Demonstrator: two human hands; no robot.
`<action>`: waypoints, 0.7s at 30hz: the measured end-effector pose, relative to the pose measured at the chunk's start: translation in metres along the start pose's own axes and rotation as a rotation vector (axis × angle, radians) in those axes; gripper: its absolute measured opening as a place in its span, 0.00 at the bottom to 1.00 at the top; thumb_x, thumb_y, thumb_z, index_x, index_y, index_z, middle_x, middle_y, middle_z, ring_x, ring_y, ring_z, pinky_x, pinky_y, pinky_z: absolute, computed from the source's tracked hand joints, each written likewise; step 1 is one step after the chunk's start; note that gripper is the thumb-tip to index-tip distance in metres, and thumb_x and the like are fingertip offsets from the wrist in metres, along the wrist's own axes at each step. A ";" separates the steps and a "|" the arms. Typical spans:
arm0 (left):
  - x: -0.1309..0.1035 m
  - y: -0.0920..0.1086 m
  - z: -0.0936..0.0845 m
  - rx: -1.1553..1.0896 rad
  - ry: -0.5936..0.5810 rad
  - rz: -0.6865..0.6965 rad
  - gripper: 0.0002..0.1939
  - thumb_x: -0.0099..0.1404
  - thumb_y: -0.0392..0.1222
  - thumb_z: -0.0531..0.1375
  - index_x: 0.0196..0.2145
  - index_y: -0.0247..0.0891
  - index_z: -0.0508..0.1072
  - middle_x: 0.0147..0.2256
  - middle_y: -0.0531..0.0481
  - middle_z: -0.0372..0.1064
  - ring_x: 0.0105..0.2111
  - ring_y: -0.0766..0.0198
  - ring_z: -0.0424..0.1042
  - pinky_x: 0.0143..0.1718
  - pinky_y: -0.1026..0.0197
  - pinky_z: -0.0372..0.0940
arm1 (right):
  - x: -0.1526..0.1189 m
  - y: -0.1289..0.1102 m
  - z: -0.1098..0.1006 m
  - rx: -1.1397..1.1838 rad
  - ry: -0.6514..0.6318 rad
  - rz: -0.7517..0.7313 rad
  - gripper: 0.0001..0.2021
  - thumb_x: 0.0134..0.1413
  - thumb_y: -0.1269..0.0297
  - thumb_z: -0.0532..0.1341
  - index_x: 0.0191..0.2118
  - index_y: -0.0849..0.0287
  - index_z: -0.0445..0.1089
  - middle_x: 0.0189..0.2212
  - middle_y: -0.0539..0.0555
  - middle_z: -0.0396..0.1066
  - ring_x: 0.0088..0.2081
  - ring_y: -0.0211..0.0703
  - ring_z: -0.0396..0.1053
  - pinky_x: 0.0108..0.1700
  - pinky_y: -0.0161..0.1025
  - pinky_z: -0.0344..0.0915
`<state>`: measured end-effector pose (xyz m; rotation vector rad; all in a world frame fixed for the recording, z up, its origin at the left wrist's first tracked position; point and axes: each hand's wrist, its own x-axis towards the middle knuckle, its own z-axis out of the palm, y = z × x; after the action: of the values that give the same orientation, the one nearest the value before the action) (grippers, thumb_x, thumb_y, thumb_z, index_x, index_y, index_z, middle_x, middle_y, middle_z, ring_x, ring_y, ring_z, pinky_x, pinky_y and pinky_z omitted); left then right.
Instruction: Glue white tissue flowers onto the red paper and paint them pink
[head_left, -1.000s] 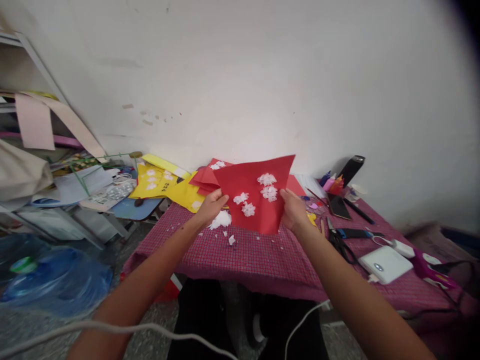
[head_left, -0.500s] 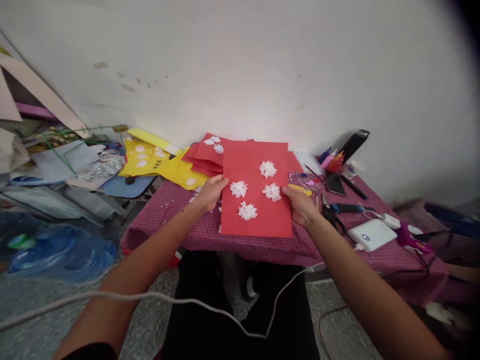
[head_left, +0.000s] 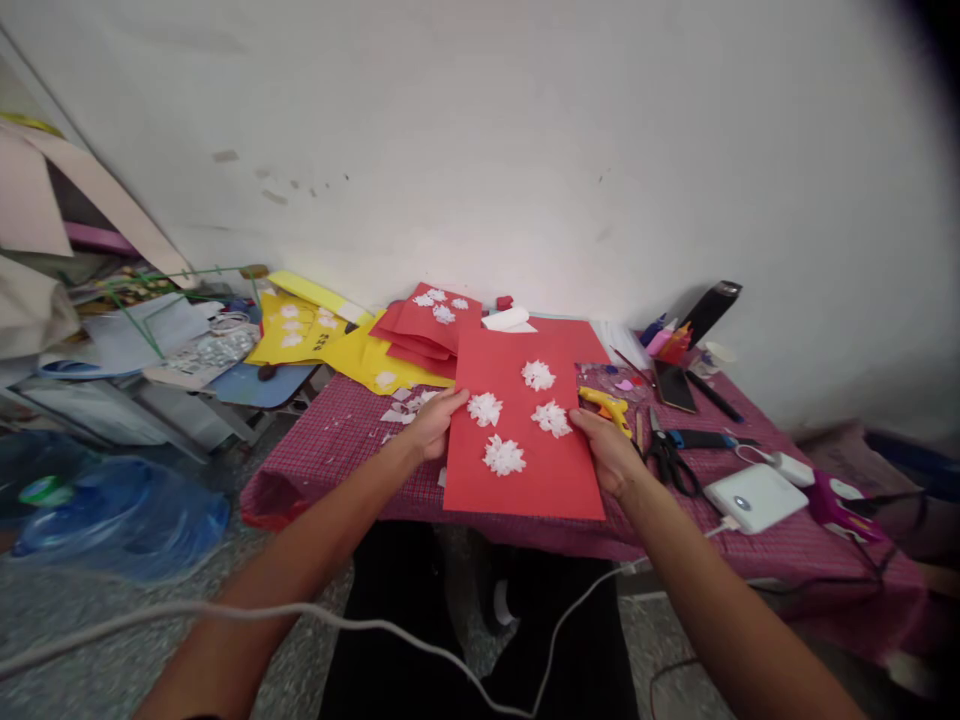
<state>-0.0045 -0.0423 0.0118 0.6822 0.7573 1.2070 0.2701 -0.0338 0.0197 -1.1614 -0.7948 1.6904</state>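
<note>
Between my two hands is a sheet of red paper [head_left: 517,490] with several white paper flowers [head_left: 504,455] on its face. My left hand [head_left: 439,422] pinches its left edge, thumb on top. At the right edge, my right hand [head_left: 604,450] grips it the same way; the fingers underneath are hidden. The sheet lies over the near edge of the table, and I cannot tell whether it touches the cloth. Just beyond my right hand is a yellow glue gun [head_left: 606,405], partly hidden. Behind the sheet sits a stack of red papers [head_left: 427,330], the top one with white flowers.
Yellow papers [head_left: 300,335] lie at the back left, with paper scraps [head_left: 409,408] before them. Scissors [head_left: 667,458], a white power bank [head_left: 757,497] and a phone [head_left: 675,388] lie on the checked tablecloth [head_left: 330,440]. A white cable [head_left: 337,620] crosses my lap.
Both hands have brought the red sheet down and nearer, tilting it flatter. A white roll behind it and more of the glue gun now show. The view has shifted slightly.
</note>
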 end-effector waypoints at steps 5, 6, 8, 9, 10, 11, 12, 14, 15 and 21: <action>-0.006 -0.008 0.005 -0.013 0.016 -0.047 0.18 0.65 0.43 0.65 0.52 0.37 0.73 0.41 0.42 0.80 0.36 0.56 0.80 0.43 0.51 0.76 | -0.012 0.010 -0.010 0.026 -0.037 0.017 0.08 0.56 0.64 0.64 0.42 0.55 0.76 0.34 0.57 0.83 0.39 0.55 0.82 0.43 0.49 0.78; -0.008 -0.009 0.007 -0.014 0.018 -0.052 0.18 0.65 0.43 0.65 0.51 0.37 0.73 0.41 0.42 0.80 0.36 0.56 0.81 0.43 0.51 0.76 | -0.016 0.012 -0.011 0.026 -0.064 0.021 0.08 0.57 0.62 0.64 0.42 0.55 0.76 0.34 0.57 0.83 0.40 0.56 0.82 0.43 0.49 0.78; -0.012 -0.011 0.010 -0.012 0.014 -0.067 0.16 0.65 0.43 0.65 0.49 0.37 0.74 0.41 0.41 0.80 0.36 0.54 0.81 0.42 0.50 0.76 | -0.026 0.014 -0.015 0.015 -0.105 0.023 0.10 0.58 0.58 0.64 0.42 0.55 0.76 0.35 0.57 0.83 0.40 0.57 0.81 0.41 0.50 0.78; -0.014 -0.011 0.011 -0.009 0.013 -0.074 0.16 0.64 0.43 0.65 0.49 0.37 0.75 0.42 0.41 0.80 0.36 0.54 0.81 0.42 0.50 0.76 | -0.031 0.015 -0.018 0.002 -0.122 0.019 0.11 0.58 0.56 0.64 0.43 0.55 0.76 0.35 0.58 0.83 0.39 0.57 0.81 0.39 0.50 0.78; -0.015 -0.012 0.011 -0.005 0.012 -0.081 0.15 0.64 0.43 0.65 0.48 0.37 0.75 0.42 0.40 0.80 0.36 0.53 0.81 0.42 0.49 0.76 | -0.035 0.016 -0.021 -0.022 -0.138 0.013 0.13 0.58 0.53 0.64 0.43 0.55 0.76 0.35 0.59 0.82 0.38 0.57 0.81 0.37 0.49 0.78; -0.016 -0.011 0.011 0.000 0.013 -0.087 0.15 0.64 0.43 0.66 0.48 0.37 0.76 0.42 0.40 0.80 0.36 0.53 0.81 0.42 0.49 0.76 | -0.039 0.017 -0.026 -0.052 -0.147 0.008 0.16 0.58 0.50 0.64 0.45 0.55 0.76 0.35 0.59 0.82 0.37 0.57 0.81 0.34 0.48 0.77; -0.017 -0.010 0.011 0.006 0.017 -0.090 0.16 0.64 0.43 0.66 0.48 0.37 0.76 0.42 0.40 0.80 0.36 0.52 0.81 0.42 0.49 0.76 | -0.042 0.018 -0.031 -0.082 -0.141 -0.002 0.18 0.58 0.49 0.65 0.46 0.55 0.76 0.36 0.60 0.82 0.35 0.56 0.80 0.32 0.47 0.76; -0.017 -0.006 0.007 0.019 0.033 -0.090 0.16 0.63 0.43 0.66 0.48 0.37 0.76 0.41 0.40 0.80 0.36 0.52 0.81 0.42 0.49 0.76 | -0.044 0.021 -0.045 -0.126 -0.061 -0.067 0.21 0.55 0.48 0.68 0.48 0.56 0.75 0.35 0.59 0.81 0.30 0.51 0.78 0.27 0.42 0.72; -0.016 -0.004 0.005 0.027 0.045 -0.086 0.16 0.63 0.43 0.66 0.48 0.37 0.76 0.41 0.41 0.80 0.37 0.52 0.81 0.42 0.50 0.76 | -0.044 0.023 -0.052 -0.149 0.007 -0.126 0.22 0.53 0.47 0.69 0.47 0.57 0.75 0.34 0.59 0.81 0.27 0.48 0.76 0.24 0.39 0.69; -0.008 0.028 -0.018 0.084 0.128 -0.043 0.17 0.62 0.46 0.67 0.47 0.37 0.77 0.36 0.42 0.80 0.36 0.51 0.81 0.41 0.50 0.76 | -0.041 0.039 -0.084 -0.457 0.212 -0.341 0.23 0.52 0.40 0.66 0.34 0.59 0.76 0.19 0.50 0.70 0.17 0.36 0.60 0.17 0.32 0.53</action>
<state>-0.0360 -0.0424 0.0244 0.6592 0.9295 1.1931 0.3417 -0.0851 -0.0293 -1.3900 -1.2050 1.1135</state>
